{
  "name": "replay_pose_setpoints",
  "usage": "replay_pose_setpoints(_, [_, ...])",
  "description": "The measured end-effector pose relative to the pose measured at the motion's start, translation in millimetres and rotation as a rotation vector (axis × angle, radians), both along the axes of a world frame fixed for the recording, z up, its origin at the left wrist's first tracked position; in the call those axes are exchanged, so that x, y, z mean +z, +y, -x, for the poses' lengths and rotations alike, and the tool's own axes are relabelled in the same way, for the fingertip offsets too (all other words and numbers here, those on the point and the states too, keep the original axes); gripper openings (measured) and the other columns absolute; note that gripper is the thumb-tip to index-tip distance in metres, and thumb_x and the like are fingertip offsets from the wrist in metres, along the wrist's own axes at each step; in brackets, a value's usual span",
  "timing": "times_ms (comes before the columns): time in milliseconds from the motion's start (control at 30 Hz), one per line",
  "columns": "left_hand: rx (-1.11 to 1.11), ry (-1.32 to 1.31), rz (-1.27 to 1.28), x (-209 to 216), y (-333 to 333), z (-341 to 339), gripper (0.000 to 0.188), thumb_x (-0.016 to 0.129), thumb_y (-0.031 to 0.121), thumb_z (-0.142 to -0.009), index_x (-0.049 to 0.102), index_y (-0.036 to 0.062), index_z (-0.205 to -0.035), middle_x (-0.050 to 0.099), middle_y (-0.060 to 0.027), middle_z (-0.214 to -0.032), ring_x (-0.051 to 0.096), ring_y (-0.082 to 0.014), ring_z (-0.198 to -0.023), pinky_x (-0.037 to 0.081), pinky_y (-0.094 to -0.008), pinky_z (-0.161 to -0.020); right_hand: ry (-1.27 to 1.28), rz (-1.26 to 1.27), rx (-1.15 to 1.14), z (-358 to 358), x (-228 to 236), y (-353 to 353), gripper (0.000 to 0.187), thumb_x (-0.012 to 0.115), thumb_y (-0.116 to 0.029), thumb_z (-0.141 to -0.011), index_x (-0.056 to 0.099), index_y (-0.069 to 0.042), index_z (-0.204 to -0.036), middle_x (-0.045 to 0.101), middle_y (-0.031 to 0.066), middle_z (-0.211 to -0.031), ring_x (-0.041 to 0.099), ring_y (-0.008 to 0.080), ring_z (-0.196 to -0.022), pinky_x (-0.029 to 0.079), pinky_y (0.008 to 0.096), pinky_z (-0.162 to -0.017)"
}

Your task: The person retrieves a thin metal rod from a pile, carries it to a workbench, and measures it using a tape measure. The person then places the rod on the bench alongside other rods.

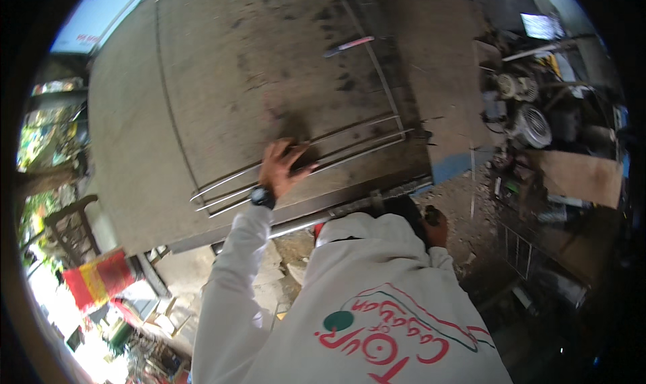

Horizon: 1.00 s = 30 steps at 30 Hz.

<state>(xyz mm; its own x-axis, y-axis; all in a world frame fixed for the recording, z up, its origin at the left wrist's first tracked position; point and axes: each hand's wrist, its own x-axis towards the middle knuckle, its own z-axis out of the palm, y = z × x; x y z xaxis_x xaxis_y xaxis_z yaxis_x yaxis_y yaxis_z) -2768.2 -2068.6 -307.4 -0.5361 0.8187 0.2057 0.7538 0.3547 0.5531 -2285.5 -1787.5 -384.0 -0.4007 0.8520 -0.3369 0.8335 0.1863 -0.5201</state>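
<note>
My left hand (286, 168), with a dark watch on its wrist, lies over thin metal rods (356, 125) at the near part of a large brown worktable (229, 81). Its fingers are spread, and the fingertips touch or hover just above the rods. Several rods run side by side from left to right. Longer thin rods (163, 81) reach away from their ends toward the far side. My right hand (439, 230) is low beside my body, past the table's near edge, its fingers curled round a small dark thing that I cannot make out.
A red and white pen-like marker (353, 45) lies farther back on the table. Old motors (517, 86) and scrap crowd the right side, with a brown board (575, 177). Rubble (464, 209) covers the ground there. At left are a wooden chair (70, 229) and a red-yellow cloth (101, 280).
</note>
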Motion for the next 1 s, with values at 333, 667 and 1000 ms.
replay_pose_setpoints(333, [0.05, 0.035, 0.047, 8, 2, -9, 0.061, 0.084, 0.042, -0.082, 0.069, 0.0161, -0.134, 0.06, -0.0106, -0.125, 0.057, -0.0332, -0.116, 0.048, -0.0473, -0.098, 0.637, 0.535, -0.499, 61, 52, 20, 0.058, 0.076, -0.026, -0.091, 0.052, -0.002, -0.139, 0.064, 0.0106, -0.121, 0.065, 0.0256, -0.108, 0.049, 0.0365, -0.098])
replay_pose_setpoints(667, [0.177, 0.084, -0.064, 39, 14, -29, 0.069, 0.087, 0.042, -0.081, 0.066, 0.0127, -0.139, 0.06, -0.0152, -0.133, 0.059, -0.0364, -0.117, 0.05, -0.0486, -0.099, 0.674, 0.704, 0.378, 243, 192, 30, 0.055, 0.071, -0.033, -0.09, 0.053, -0.004, -0.133, 0.063, 0.0112, -0.117, 0.064, 0.0244, -0.108, 0.051, 0.0371, -0.095])
replay_pose_setpoints(1000, [0.311, -1.601, -0.422, 93, 42, -120, 0.034, 0.081, 0.016, -0.093, 0.072, -0.0019, -0.119, 0.075, -0.0088, -0.106, 0.069, -0.0156, -0.099, 0.056, -0.03, -0.088, 0.096, 0.275, 1.242, 298, 249, -19, 0.071, 0.083, -0.032, -0.075, 0.05, -0.001, -0.13, 0.06, 0.0233, -0.115, 0.063, 0.0428, -0.104, 0.051, 0.0467, -0.09])
